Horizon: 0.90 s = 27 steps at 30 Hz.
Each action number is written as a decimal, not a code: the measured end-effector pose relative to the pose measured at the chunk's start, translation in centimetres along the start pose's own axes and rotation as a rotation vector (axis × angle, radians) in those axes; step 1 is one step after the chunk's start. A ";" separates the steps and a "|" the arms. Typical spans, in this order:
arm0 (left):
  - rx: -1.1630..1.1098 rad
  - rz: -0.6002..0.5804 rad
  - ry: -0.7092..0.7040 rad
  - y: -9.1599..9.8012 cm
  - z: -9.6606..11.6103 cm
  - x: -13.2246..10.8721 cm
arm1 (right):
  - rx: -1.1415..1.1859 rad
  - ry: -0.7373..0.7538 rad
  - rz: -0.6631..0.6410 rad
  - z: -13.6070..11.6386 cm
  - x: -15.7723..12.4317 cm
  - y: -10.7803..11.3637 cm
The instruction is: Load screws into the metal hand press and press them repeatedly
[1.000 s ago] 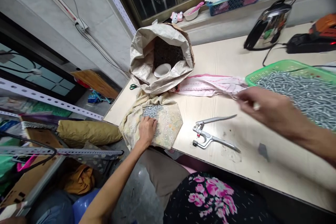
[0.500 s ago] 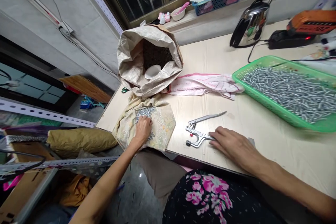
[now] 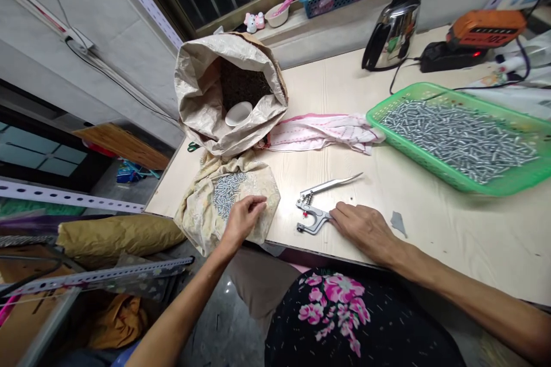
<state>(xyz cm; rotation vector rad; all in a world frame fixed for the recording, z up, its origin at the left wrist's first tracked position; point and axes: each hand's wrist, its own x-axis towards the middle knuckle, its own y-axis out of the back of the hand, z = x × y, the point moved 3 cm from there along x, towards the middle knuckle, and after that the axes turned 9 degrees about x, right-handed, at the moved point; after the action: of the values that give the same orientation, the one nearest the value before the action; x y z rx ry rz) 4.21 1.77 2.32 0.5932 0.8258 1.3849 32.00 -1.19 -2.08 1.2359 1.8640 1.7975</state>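
Note:
My left hand is closed in a pinch above a patterned cloth, just right of a pile of small metal pieces; what its fingertips hold is too small to name. On the wooden table, my right hand wraps round the lower handle of silver hand pliers, whose upper handle stands spread apart. A green basket at the right holds many similar metal pieces.
Behind the cloth stands an open sack with a white bowl inside. A pink and white towel lies beside it. Farther back are a kettle and an orange battery. A grey scrap lies right of my right hand.
My left hand has lifted off the metal pieces and moved right, fingers pinched. My right hand has closed round the pliers' lower handle. The whole view has shifted a little.

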 end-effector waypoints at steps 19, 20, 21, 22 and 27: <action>-0.406 -0.097 0.150 -7.4 2.3 -1.8 | -0.081 0.155 0.127 -1.2 0.7 1.9; -0.389 -0.102 0.146 -7.4 2.3 -1.7 | -0.076 0.152 0.119 -1.1 0.6 1.8; -0.372 -0.105 0.142 -7.5 2.4 -1.6 | -0.071 0.146 0.115 -1.1 0.6 1.7; -0.354 -0.108 0.138 -7.5 2.4 -1.5 | -0.064 0.141 0.111 -1.0 0.6 1.6; -0.271 -0.125 0.123 -7.7 2.2 -1.1 | -0.041 0.124 0.081 -0.7 0.4 1.2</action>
<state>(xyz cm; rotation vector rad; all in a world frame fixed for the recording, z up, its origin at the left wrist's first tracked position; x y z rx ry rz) 10.62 -0.02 -2.24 0.2451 0.7436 1.3985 31.68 -1.50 -0.73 1.2281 1.8560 1.9867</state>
